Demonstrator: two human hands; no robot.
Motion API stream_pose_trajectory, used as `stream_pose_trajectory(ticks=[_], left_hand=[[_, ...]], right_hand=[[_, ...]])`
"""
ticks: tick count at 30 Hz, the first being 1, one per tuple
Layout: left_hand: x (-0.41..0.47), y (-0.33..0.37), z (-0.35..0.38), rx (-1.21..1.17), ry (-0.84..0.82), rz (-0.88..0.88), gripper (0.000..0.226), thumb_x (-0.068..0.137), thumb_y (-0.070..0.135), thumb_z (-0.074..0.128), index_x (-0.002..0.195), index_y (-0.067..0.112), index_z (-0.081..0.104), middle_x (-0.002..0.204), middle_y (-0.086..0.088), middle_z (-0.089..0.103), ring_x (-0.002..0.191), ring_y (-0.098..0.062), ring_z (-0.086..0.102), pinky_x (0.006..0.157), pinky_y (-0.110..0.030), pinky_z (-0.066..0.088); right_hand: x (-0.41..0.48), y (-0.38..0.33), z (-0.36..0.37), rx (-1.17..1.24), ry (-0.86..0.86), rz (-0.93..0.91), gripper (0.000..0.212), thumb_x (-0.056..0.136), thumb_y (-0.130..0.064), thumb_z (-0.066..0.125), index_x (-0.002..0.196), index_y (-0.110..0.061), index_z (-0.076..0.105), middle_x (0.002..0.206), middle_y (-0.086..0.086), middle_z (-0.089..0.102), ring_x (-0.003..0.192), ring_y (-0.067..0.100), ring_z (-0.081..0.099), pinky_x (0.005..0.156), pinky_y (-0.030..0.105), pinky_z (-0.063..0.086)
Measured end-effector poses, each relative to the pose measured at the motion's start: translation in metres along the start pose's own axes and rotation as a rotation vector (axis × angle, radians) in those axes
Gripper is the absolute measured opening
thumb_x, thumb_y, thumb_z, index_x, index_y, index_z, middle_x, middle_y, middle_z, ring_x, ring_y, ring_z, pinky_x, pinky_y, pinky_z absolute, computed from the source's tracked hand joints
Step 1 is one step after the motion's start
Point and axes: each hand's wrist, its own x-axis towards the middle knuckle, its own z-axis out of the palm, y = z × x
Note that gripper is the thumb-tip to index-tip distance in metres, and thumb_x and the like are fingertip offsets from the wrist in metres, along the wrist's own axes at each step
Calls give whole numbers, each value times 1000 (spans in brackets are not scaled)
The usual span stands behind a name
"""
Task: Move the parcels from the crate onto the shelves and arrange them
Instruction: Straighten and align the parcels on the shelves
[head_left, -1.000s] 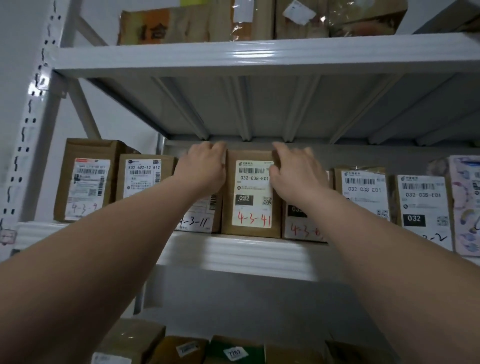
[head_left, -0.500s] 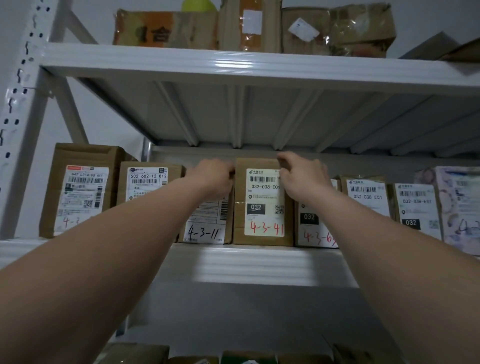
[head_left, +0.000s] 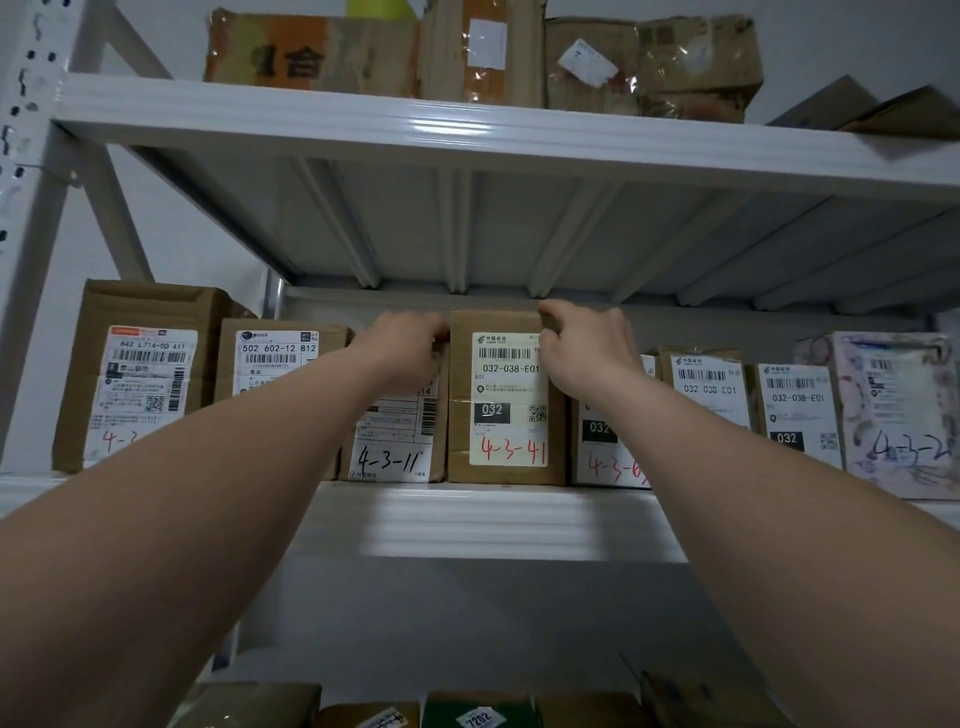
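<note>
Left hand (head_left: 402, 345) and right hand (head_left: 582, 345) each grasp an upper corner of the parcel marked 4-3-41 (head_left: 506, 415). It stands upright on the middle shelf (head_left: 493, 519), just beside the parcel marked 4-3-11 (head_left: 395, 447).

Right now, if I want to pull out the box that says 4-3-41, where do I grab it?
Take the 4-3-41 box by its two top corners, from the front. It stands upright, packed between the 4-3-11 box and a neighbour parcel, so its sides are blocked, but its top is free. The left hand and right hand grip it there.
</note>
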Motion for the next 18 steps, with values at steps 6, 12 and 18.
stream_pose_trajectory(ticks=[6, 12, 18], left_hand=[[3, -2, 3, -6, 10, -15, 36, 96, 17, 54, 132, 22, 53, 128, -3, 61, 118, -27, 54, 98, -46, 47], [5, 3, 4, 70, 24, -29, 38, 96, 14, 50, 131, 27, 53, 127, -3, 60, 121, -29, 50, 101, -53, 42], [3, 4, 4, 119, 35, -35, 41, 97, 11, 47, 134, 27, 51, 130, -3, 59, 123, -30, 49, 103, -54, 40]], right_hand=[[-7, -1, -4, -18, 6, -30, 48, 102, -25, 36, 149, -33, 39, 136, 8, 58, 134, 33, 30, 107, 39, 29], [-11, 2, -7, -96, -38, -17, 57, 99, -16, 40, 152, -32, 30, 136, 11, 56, 132, 32, 32, 110, 41, 27], [-12, -2, -3, -125, -59, -12, 61, 97, -17, 47, 153, -30, 27, 137, 12, 53, 131, 33, 35, 108, 44, 29]])
